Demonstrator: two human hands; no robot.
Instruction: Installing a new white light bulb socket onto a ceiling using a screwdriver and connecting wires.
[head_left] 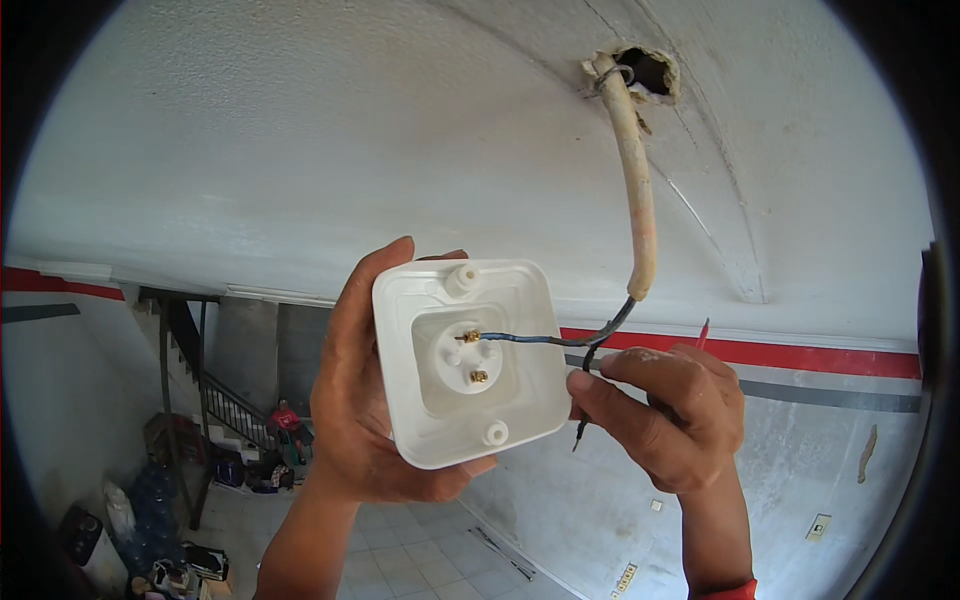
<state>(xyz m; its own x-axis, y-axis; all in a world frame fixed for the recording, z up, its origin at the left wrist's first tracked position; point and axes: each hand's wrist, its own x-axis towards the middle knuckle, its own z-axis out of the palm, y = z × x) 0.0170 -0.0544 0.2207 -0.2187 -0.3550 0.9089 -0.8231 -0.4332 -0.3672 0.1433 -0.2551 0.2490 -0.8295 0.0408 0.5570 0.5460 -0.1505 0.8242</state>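
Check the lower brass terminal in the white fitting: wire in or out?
Out: no wire shows at the lower brass terminal. One dark wire reaches the upper terminal; the other wire's end hangs below the right hand.

White fixture (458, 372), brass-gold terminals (479, 377), cream tube (634, 180)

The fixture is plain white; one wire (520, 339) looks dark blue, the other strand (588, 358) black. Brownish smudges mottle the tube. The ceiling (350, 150) is greyish white, the wall (830, 358) banded red and dark grey, the floor (400, 560) pale with gridded lines, the sleeve (740, 592) red.
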